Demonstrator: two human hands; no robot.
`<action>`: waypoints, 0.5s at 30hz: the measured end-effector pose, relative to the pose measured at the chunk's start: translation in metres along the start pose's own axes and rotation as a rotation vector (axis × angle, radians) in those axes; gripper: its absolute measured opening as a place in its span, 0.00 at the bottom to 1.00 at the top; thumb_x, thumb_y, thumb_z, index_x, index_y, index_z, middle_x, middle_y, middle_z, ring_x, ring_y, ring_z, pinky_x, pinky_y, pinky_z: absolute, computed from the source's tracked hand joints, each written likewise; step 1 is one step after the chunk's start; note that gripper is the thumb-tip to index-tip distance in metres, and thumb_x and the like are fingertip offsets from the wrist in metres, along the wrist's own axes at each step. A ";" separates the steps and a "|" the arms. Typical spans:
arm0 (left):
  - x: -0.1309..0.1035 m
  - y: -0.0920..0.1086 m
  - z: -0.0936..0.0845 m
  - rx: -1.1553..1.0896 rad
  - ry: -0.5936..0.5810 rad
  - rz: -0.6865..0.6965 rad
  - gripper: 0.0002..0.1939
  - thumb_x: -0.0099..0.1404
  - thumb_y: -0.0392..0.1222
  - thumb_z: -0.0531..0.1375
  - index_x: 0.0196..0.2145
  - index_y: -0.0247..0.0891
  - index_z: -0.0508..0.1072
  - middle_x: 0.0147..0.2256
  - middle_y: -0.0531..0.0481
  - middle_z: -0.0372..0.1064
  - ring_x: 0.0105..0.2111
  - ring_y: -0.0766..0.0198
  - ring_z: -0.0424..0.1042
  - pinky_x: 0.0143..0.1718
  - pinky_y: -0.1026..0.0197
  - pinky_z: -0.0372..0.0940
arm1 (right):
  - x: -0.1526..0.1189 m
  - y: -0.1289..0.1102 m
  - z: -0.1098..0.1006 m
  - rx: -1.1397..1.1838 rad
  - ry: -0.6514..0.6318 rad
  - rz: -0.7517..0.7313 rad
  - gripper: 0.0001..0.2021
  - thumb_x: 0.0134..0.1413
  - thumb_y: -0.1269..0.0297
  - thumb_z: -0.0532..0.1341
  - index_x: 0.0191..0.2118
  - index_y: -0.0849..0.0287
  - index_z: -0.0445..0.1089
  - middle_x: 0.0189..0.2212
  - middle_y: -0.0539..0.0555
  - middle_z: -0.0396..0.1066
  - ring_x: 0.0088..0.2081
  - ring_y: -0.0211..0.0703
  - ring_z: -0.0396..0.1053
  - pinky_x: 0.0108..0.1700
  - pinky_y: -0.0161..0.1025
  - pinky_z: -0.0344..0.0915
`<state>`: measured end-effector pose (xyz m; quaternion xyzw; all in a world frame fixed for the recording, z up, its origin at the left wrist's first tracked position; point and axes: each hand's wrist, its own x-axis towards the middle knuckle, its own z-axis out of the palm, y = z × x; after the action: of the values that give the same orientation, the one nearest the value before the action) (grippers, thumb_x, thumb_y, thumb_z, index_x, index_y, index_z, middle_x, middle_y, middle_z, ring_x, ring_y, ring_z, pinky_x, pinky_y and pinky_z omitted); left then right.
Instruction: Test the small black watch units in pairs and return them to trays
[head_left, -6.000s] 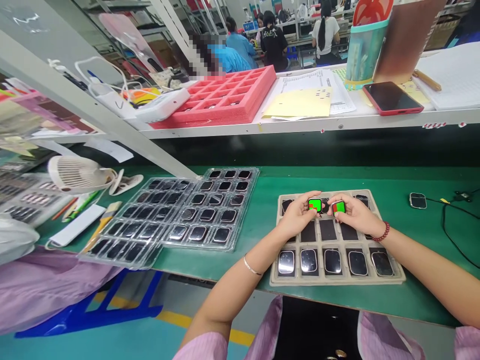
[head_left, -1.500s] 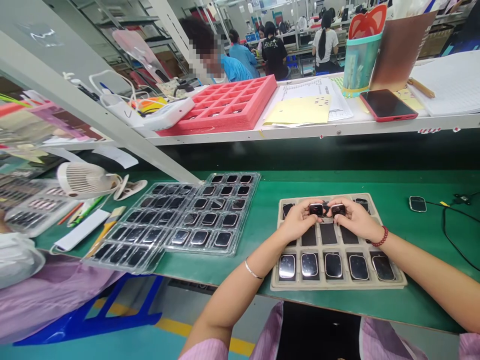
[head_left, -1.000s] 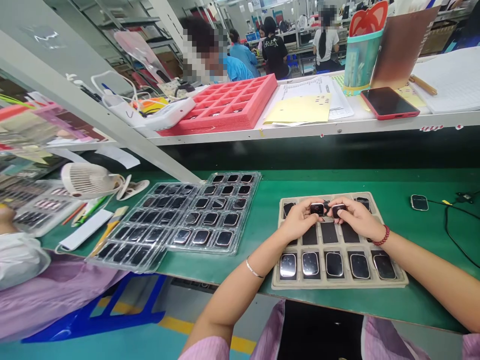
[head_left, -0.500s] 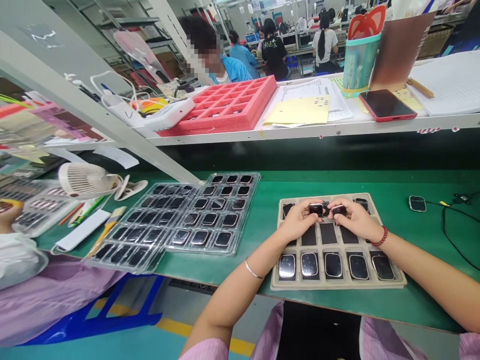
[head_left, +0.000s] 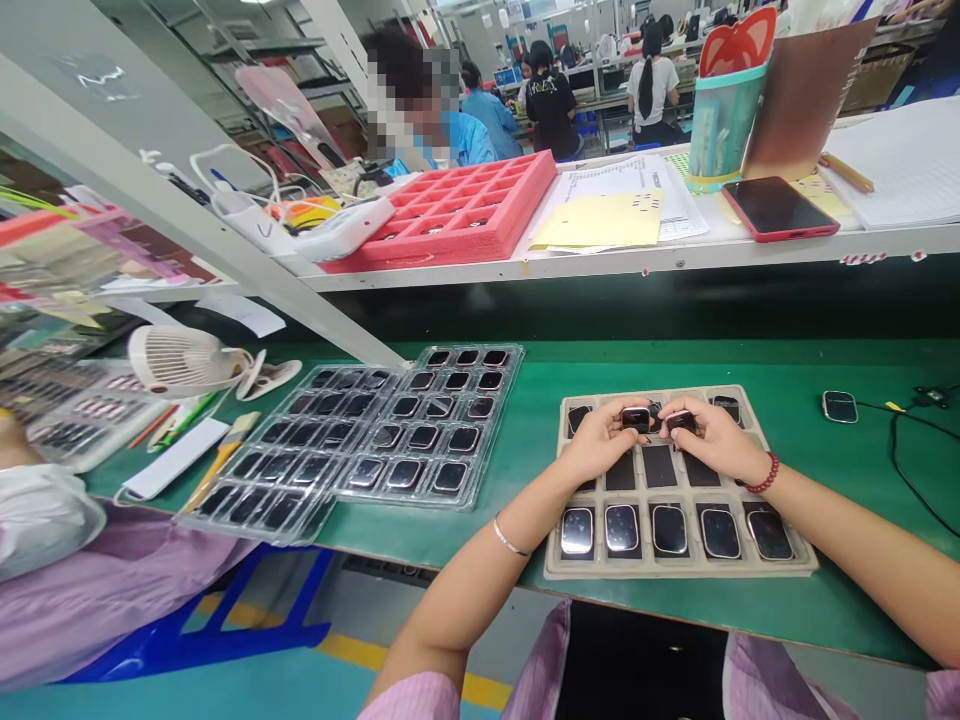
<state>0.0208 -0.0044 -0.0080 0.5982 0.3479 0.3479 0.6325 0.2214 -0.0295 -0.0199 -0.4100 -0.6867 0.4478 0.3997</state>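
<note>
My left hand pinches a smartwatch case with a dark screen between thumb and fingers. Close beside it, my right hand grips another dark smartwatch case. Both are held just above the back row of a beige compartment tray. Several smartwatch cases, such as this one, lie face up in the tray's front row. Dark pads line the middle compartments between my hands. My fingers partly cover the back row.
Clear plastic trays of watch cases lie to the left. One watch case sits at the right near a black cable. The shelf above bears a red foam tray and a phone. A co-worker's sleeve is at far left.
The whole view has shifted slightly to the right. Both hands keep their hold on the watch cases over the tray. The co-worker's hand at far left has moved toward the picture's edge.
</note>
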 end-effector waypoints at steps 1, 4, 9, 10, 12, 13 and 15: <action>0.000 0.000 0.000 0.002 0.003 0.000 0.21 0.52 0.30 0.58 0.46 0.35 0.68 0.40 0.44 0.72 0.33 0.65 0.74 0.42 0.59 0.67 | 0.000 0.000 0.000 -0.008 -0.002 -0.004 0.11 0.52 0.74 0.55 0.41 0.57 0.65 0.32 0.52 0.70 0.35 0.44 0.71 0.39 0.42 0.68; -0.001 0.000 0.001 -0.004 0.010 -0.007 0.21 0.52 0.30 0.58 0.46 0.35 0.68 0.40 0.45 0.72 0.33 0.64 0.74 0.42 0.58 0.67 | -0.001 0.001 0.000 -0.003 -0.019 -0.017 0.13 0.50 0.75 0.55 0.43 0.56 0.64 0.33 0.52 0.71 0.36 0.44 0.71 0.40 0.42 0.68; 0.001 -0.001 -0.001 -0.090 0.010 -0.046 0.26 0.51 0.30 0.61 0.49 0.37 0.66 0.39 0.46 0.72 0.31 0.67 0.72 0.36 0.64 0.67 | -0.002 0.003 -0.001 0.032 -0.018 -0.007 0.16 0.49 0.75 0.56 0.45 0.57 0.63 0.36 0.54 0.71 0.38 0.44 0.71 0.40 0.42 0.68; 0.003 -0.001 -0.003 -0.144 0.001 -0.076 0.28 0.50 0.30 0.62 0.51 0.37 0.64 0.38 0.47 0.72 0.29 0.69 0.71 0.31 0.67 0.66 | -0.002 0.003 -0.001 0.040 -0.019 -0.004 0.16 0.49 0.75 0.56 0.45 0.57 0.63 0.36 0.54 0.71 0.38 0.44 0.71 0.40 0.42 0.68; 0.003 0.005 -0.008 -0.288 -0.043 -0.151 0.31 0.49 0.33 0.65 0.52 0.37 0.62 0.35 0.48 0.71 0.22 0.74 0.67 0.20 0.72 0.58 | -0.002 0.002 -0.001 0.052 -0.020 0.006 0.16 0.49 0.75 0.56 0.46 0.57 0.63 0.36 0.54 0.71 0.38 0.44 0.71 0.40 0.42 0.69; 0.001 0.010 -0.010 -0.365 -0.080 -0.184 0.31 0.49 0.36 0.66 0.51 0.37 0.63 0.33 0.49 0.71 0.18 0.77 0.63 0.16 0.73 0.53 | -0.002 0.002 -0.002 0.057 -0.018 0.011 0.16 0.49 0.75 0.56 0.46 0.57 0.63 0.36 0.54 0.71 0.38 0.44 0.71 0.39 0.42 0.69; -0.010 0.027 -0.012 -0.493 -0.196 -0.223 0.30 0.49 0.42 0.68 0.49 0.36 0.66 0.28 0.52 0.68 0.13 0.81 0.56 0.12 0.74 0.45 | -0.002 0.000 -0.002 0.057 -0.018 0.015 0.16 0.49 0.75 0.56 0.45 0.57 0.64 0.36 0.54 0.71 0.37 0.45 0.71 0.39 0.42 0.69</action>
<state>0.0053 -0.0056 0.0185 0.4152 0.2537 0.2905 0.8239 0.2237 -0.0310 -0.0193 -0.3996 -0.6739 0.4740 0.4018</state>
